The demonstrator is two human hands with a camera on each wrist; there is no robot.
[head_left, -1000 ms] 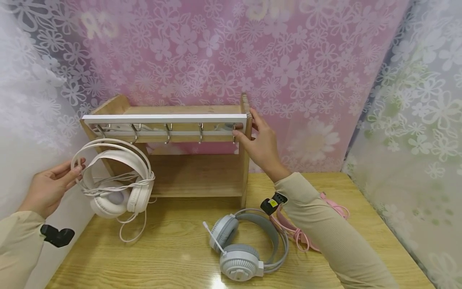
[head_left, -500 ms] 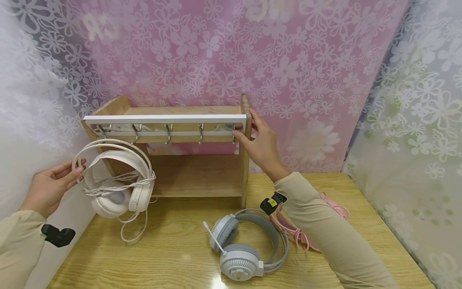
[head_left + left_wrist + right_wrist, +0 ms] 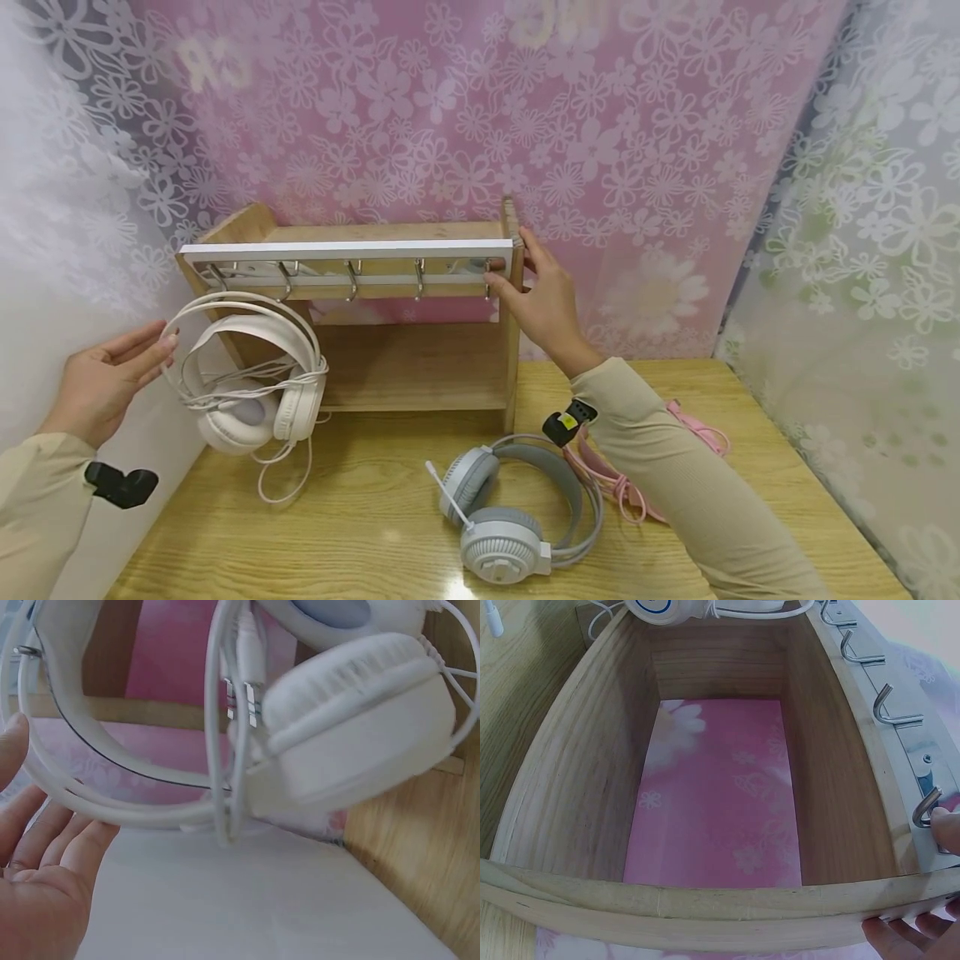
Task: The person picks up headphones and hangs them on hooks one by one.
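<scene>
White headphones (image 3: pixel 262 333), with their cable wrapped across them, hang at the left end of the hook rail (image 3: pixel 345 249). My left hand (image 3: pixel 105 371) is at the left side of their headband, fingers loosely extended; in the left wrist view the thumb (image 3: pixel 13 746) is against the band. My right hand (image 3: pixel 551 304) holds the right side of the wooden shelf (image 3: pixel 412 358), thumb by the last hook and fingers behind the side panel. In the right wrist view its fingertips (image 3: pixel 900 937) press the panel's edge.
Grey-and-white headphones (image 3: pixel 502 542) with a boom microphone lie on the wooden table (image 3: pixel 360 517). Pink headphones (image 3: pixel 626 487) lie behind my right forearm, partly hidden. Floral fabric (image 3: pixel 637 125) stands behind the shelf, and a white wall is at the left.
The left fingers have straightened and loosened a little at the headband. The whole view has shifted slightly; my right hand stays on the shelf.
</scene>
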